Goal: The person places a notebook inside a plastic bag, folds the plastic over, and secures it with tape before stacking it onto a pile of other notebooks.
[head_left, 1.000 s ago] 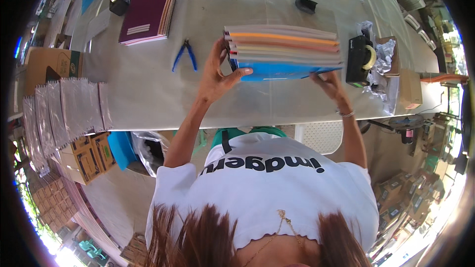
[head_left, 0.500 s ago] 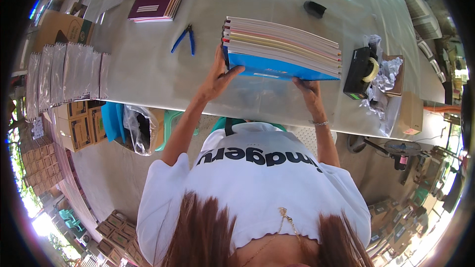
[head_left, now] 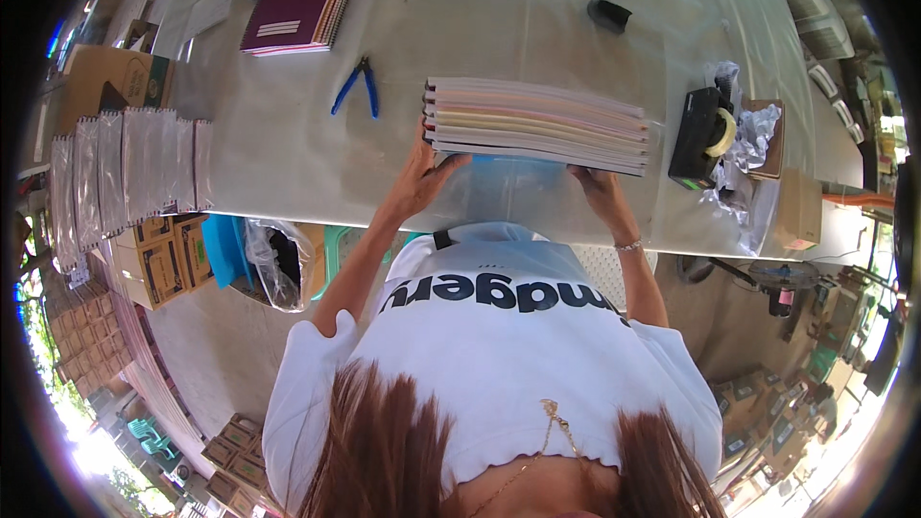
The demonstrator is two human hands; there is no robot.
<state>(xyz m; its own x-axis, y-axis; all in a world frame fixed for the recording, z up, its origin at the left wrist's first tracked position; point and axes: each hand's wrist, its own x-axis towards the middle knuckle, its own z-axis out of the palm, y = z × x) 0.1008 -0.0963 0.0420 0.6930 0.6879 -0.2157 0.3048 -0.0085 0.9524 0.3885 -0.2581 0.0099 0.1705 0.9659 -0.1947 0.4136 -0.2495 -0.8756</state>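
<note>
A thick stack of spiral-bound notebooks (head_left: 537, 125) is between my hands near the table's front edge, page edges up toward me. A little blue shows under its near side; the covers are mostly hidden. My left hand (head_left: 419, 180) is closed on its left end, thumb along the near side and fingers partly hidden behind the bound edge. Close to the right end, my right hand (head_left: 602, 200) grips the near lower side, fingertips hidden under the stack. Blue-handled cutting pliers (head_left: 357, 88) lie apart on the table, left of the stack.
Maroon spiral notebooks (head_left: 299, 2) are piled at the far left. Plastic-wrapped notebooks (head_left: 144, 161) stand at the left edge. A black tape dispenser (head_left: 693, 146) and crumpled plastic (head_left: 756, 139) sit at right. A small black object (head_left: 609, 15) lies farther back. Cartons (head_left: 158, 264) stand below the table's left side.
The stack has tipped and come slightly nearer to me, so its blue front cover has gone almost out of sight. Both hands have kept their hold.
</note>
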